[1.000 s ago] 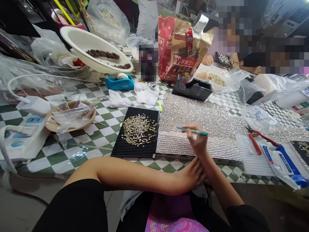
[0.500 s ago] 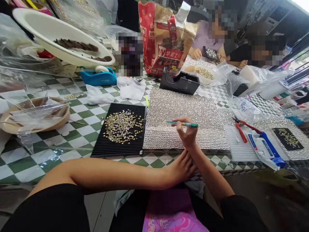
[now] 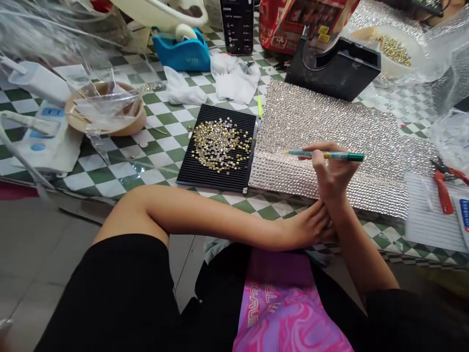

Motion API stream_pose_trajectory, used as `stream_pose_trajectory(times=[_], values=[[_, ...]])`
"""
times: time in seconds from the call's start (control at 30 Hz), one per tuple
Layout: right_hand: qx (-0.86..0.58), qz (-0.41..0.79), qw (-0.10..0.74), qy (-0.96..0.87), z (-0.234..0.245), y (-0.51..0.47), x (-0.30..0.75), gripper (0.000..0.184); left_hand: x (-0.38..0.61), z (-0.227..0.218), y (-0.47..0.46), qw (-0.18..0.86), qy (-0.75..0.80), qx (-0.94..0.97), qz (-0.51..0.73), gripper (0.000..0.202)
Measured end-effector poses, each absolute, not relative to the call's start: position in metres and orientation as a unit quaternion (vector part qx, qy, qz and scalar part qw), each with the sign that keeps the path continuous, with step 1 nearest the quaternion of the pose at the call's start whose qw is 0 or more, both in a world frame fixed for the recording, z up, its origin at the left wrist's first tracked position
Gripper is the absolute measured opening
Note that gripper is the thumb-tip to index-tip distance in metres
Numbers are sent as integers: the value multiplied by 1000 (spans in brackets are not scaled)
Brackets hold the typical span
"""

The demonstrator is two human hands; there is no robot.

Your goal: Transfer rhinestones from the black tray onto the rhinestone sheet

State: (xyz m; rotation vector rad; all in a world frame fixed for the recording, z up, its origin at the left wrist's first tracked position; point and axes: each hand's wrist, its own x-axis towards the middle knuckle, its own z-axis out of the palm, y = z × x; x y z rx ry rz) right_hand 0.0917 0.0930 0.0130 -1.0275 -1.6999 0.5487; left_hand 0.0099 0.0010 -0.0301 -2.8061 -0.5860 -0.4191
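My right hand (image 3: 331, 168) grips a teal picker pen (image 3: 330, 155) between thumb and fingers. The pen lies nearly level, its yellowish tip pointing left over a glittering rhinestone sheet (image 3: 330, 122). I cannot tell whether the tip touches the sheet. My left hand (image 3: 306, 227) rests at the table's front edge, its fingers stretched out against my right wrist and holding nothing visible. Left of the sheet lies a black ridged tray (image 3: 186, 168) bearing a heap of loose gold and clear rhinestones (image 3: 216, 144).
Behind the sheet stands a black tape dispenser (image 3: 337, 68); a blue one (image 3: 181, 51) is farther left. Crumpled tissues (image 3: 234, 80), a phone (image 3: 237, 27) and a tan bowl with plastic scraps (image 3: 120, 124) lie around. Red-handled pliers (image 3: 444, 190) sit at right, beside a power strip-free ribbed white sheet (image 3: 428, 220).
My view has tilted down and shifted left, so the table things appear higher and farther right. The pen stays in my right hand over roughly the same part of the sheet.
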Motion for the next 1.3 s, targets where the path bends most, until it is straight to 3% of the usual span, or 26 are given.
stream_pose_trajectory(times=[0.73, 1.3], values=[[-431, 194, 436, -766, 9, 100, 92, 17, 13, -33, -2, 173, -215, -945, -176, 48], [-407, 214, 522, -718, 10, 99, 87, 17, 5, -12, -3, 192, -218, -952, -98, 56]])
